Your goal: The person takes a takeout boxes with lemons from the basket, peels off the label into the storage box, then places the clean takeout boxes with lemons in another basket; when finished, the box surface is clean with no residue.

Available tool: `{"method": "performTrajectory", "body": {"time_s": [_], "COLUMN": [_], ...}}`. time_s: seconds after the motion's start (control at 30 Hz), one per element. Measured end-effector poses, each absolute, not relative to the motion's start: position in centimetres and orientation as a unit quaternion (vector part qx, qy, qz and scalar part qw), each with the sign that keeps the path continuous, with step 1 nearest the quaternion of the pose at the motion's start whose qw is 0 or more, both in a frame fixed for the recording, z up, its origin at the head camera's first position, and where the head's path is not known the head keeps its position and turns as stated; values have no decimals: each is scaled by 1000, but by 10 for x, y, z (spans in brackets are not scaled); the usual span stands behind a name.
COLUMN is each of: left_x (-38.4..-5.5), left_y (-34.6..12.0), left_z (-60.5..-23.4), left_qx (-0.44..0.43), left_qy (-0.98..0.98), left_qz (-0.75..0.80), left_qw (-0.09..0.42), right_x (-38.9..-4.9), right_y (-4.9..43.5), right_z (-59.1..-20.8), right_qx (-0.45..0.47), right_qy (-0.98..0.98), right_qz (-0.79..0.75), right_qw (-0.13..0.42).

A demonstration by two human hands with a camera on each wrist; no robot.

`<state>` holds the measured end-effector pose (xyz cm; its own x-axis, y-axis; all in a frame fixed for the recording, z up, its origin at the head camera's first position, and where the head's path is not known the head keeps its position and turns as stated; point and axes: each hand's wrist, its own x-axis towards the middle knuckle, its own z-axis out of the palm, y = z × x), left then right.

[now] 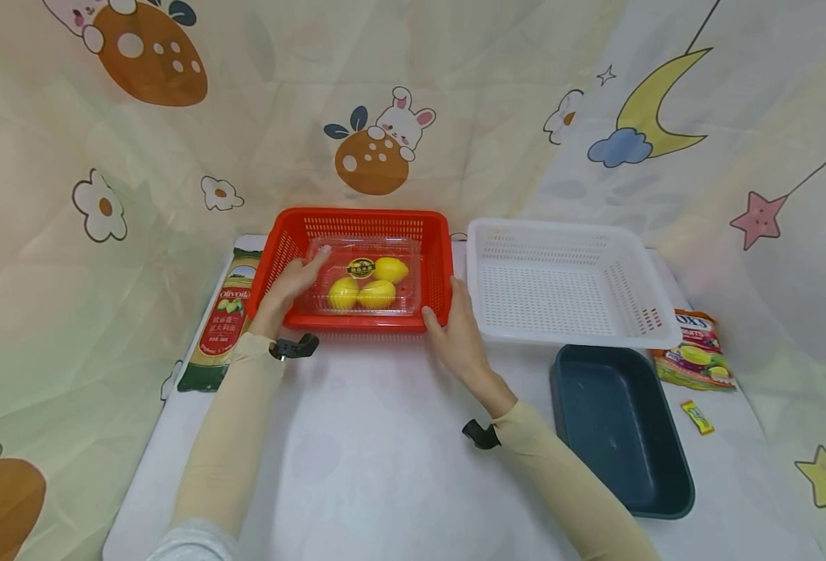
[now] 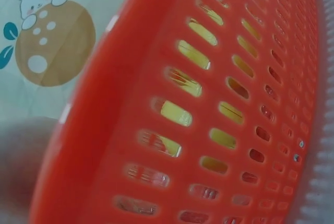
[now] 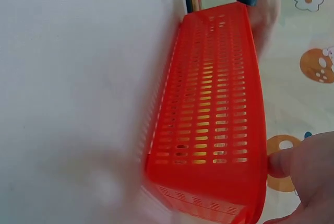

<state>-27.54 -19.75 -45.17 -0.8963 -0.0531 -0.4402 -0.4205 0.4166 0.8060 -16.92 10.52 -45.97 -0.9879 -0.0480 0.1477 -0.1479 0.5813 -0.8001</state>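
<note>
Red basket [image 1: 357, 322], judged light, stiff and best held by opposite rims, is pinched between thumb and fingers of the right hand [image 1: 458, 335], its clear fruit box [image 1: 364, 269], probably slippery and crushable, partly overlapped by the left hand [image 1: 294, 284], whose finger grip cannot be told.

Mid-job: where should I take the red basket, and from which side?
By the rim of the red basket, I'd judge, at both short ends, from left and right together. It is oblong with a smooth solid rim, and the clear box of lemons lies inside, so opposite holds should keep it level. On the right, the white basket stands close, leaving little finger room.
</note>
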Motion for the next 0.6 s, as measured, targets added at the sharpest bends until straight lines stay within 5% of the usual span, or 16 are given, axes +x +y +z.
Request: {"method": "performTrajectory", "body": {"time_s": [0.6], "left_x": [-276], "left_y": [-199], "left_z": [-455], "left_qx": [-156], "left_qy": [789], "left_qz": [574], "left_qw": [153], "right_x": [-172], "right_y": [101], "right_z": [-468], "right_qx": [48], "right_qy": [-889], "right_qz": [454], "right_qw": [36]}}
